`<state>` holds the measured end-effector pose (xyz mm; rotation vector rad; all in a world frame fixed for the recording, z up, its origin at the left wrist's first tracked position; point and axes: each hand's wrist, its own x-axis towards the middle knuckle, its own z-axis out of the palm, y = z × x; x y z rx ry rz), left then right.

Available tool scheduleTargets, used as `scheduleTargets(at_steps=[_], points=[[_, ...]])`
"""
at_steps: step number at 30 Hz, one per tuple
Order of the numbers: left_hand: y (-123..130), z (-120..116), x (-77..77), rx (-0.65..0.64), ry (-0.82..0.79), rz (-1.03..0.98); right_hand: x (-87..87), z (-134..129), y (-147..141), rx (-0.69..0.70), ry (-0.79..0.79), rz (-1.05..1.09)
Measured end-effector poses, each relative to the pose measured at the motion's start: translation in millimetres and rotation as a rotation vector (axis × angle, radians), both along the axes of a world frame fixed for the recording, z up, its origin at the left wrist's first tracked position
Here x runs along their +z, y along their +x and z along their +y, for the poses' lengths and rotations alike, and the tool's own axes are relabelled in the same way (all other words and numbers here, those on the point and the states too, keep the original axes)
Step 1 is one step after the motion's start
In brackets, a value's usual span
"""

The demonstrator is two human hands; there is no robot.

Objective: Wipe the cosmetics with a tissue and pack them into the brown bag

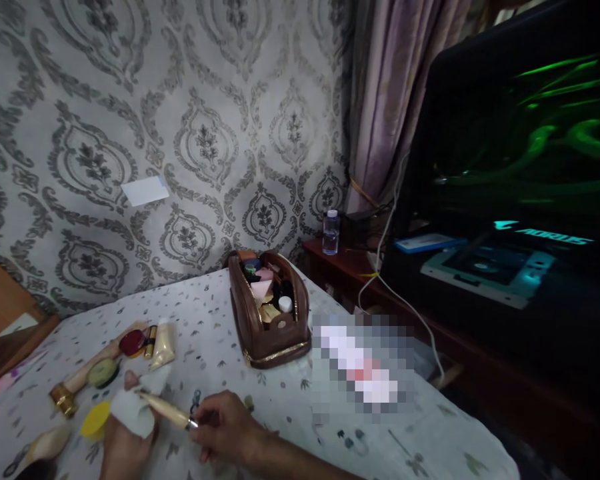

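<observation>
My left hand [127,447] is at the lower left, closed around a white wipe [134,412] that looks like thin tissue. In my right hand [227,427] is a brush [167,410], pinched near its silver band. Its pale handle points left, and the tip touches the wipe. The bristle end is hidden by my right fingers. Close to my left hand lie a yellow round lid [96,420] and a green round container [103,373]. Farther up are a red round container [133,343], a slim gold-and-dark tube [151,341] and a cream squeeze tube [164,343].
An open brown makeup bag [270,350] full of cosmetics stands mid-table. A long beige tube with a gold cap [63,400] lies at left. A clear bottle [331,233] stands on the red-brown side table. A white cable [420,317] hangs at right, beside a dark computer case [470,200].
</observation>
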<state>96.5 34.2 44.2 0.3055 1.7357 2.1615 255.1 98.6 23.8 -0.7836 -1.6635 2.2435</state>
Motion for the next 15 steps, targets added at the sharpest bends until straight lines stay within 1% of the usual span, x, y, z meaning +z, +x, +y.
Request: scheduleTargets(at_steps=[1, 2, 3, 4, 6, 7, 9, 10, 11, 12, 14, 15], points=[[2.4, 1.1, -1.9, 0.018, 0.039, -0.065, -1.4, -1.6, -1.7, -0.01, -0.033, 0.024], [5.6, 1.2, -4.9, 0.003, 0.056, -0.107, -2.0, -2.9, -3.1, -0.015, -0.059, 0.051], [9.7, 0.5, -9.0, -0.058, 0.04, -0.121, -1.8, -4.0, -4.0, -0.025, -0.079, 0.075], [14.6, -1.0, -13.8, -0.148, -0.01, -0.088, -0.6, -4.7, -4.4, -0.035, -0.093, 0.092], [26.0, -5.0, -23.8, -0.322, -0.168, 0.003, 4.0, -5.5, -3.2, -0.077, -0.103, 0.107], [31.3, -6.7, -27.8, -0.364, -0.25, 0.054, 6.8, -5.6, -1.9, -0.131, -0.082, 0.111], [38.7, -8.7, -31.4, -0.354, -0.378, 0.188, 11.2, -4.7, 1.2, -0.252, 0.03, 0.102], [40.1, -8.7, -30.9, -0.351, -0.419, 0.269, 12.2, -3.8, 2.5, -0.288, 0.104, 0.077], [39.8, -8.2, -29.4, -0.366, -0.45, 0.358, 12.3, -2.6, 3.5, -0.291, 0.162, 0.033], [38.2, -7.6, -27.1, -0.395, -0.463, 0.435, 11.8, -0.9, 4.3, -0.262, 0.198, -0.021], [33.0, -7.0, -22.9, -0.461, -0.44, 0.543, 10.9, 3.3, 5.9, -0.217, 0.261, -0.102], [30.6, -7.4, -21.8, -0.475, -0.427, 0.589, 11.3, 5.8, 7.3, -0.233, 0.312, -0.102]])
